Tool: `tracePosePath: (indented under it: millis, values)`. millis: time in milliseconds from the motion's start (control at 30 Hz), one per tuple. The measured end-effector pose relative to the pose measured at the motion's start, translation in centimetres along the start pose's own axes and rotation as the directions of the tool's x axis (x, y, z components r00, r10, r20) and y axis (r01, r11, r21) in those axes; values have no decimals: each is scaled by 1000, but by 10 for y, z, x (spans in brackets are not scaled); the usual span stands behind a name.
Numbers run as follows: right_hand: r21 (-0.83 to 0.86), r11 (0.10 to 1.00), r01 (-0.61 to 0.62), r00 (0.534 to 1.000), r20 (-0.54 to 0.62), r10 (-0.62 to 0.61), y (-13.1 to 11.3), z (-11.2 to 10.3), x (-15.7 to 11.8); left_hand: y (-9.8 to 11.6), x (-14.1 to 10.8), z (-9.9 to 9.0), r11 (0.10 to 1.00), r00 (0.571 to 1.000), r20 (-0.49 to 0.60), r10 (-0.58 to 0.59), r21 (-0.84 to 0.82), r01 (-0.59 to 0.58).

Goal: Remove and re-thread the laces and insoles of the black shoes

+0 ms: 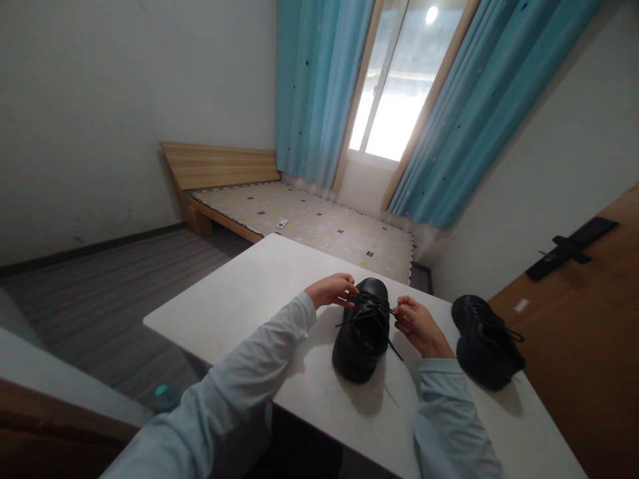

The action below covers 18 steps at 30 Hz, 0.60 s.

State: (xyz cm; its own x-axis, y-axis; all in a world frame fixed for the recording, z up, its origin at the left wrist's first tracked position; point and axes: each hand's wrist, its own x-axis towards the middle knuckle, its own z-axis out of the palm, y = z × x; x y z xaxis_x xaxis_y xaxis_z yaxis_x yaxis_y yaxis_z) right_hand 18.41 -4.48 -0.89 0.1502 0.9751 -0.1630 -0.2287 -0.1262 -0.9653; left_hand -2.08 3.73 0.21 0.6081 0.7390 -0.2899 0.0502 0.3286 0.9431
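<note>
A black lace-up shoe (360, 342) stands on the white table (234, 293), its toe pointing away from me. On its left side, my left hand (333, 291) is closed in a pinch on the shoelace near the upper eyelets. To the right of the shoe, my right hand (417, 322) pinches another part of the black shoelace (392, 311), pulled out sideways. Loose lace ends hang over both sides of the shoe. The matching black shoe (486, 346) sits farther right on the table, untouched, with its laces showing.
Beyond the table is a bed (319, 226) with a patterned mattress and a small white object (282, 223) on it. Blue curtains (319, 86) flank the window. A wooden door (589, 319) with a black handle stands at right. A green-capped bottle (164, 396) is at lower left.
</note>
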Motion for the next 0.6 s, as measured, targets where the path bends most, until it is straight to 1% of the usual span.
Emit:
tracePosePath:
  millis: [100, 200, 300, 367, 400, 433, 500, 567, 600]
  values:
    - [-17, 1000, 9, 1000, 21, -8, -4, 3, -3, 1, -2, 5, 994, 998, -43, 43, 99, -39]
    - [-45, 998, 37, 999, 11, -36, -8, 8, -5, 1, -2, 10, 971, 991, -83, 109, 221, -88]
    - [-117, 988, 100, 995, -5, -101, -9, 12, -6, 1, -2, 13, 929, 973, -77, 217, 322, -182]
    - [-184, 968, 173, 983, -34, -182, -9, 15, -6, 1, -1, 14, 879, 945, -73, 318, 396, -266]
    - [-221, 951, 216, 970, -58, -234, -9, 17, -5, 1, -1, 14, 842, 921, -80, 382, 442, -311]
    - [-259, 930, 261, 953, -85, -291, -9, 17, -5, 2, -2, 14, 793, 886, -87, 455, 492, -359]
    - [-350, 872, 342, 905, -128, -406, -9, 18, -4, 5, -5, 15, 669, 798, -72, 598, 594, -448]
    - [-451, 802, 392, 860, -129, -493, -11, 19, -5, 8, -8, 16, 537, 719, -11, 695, 673, -509]
    - [-497, 767, 406, 848, -109, -519, -12, 19, -5, 9, -10, 17, 482, 696, 33, 718, 698, -530]
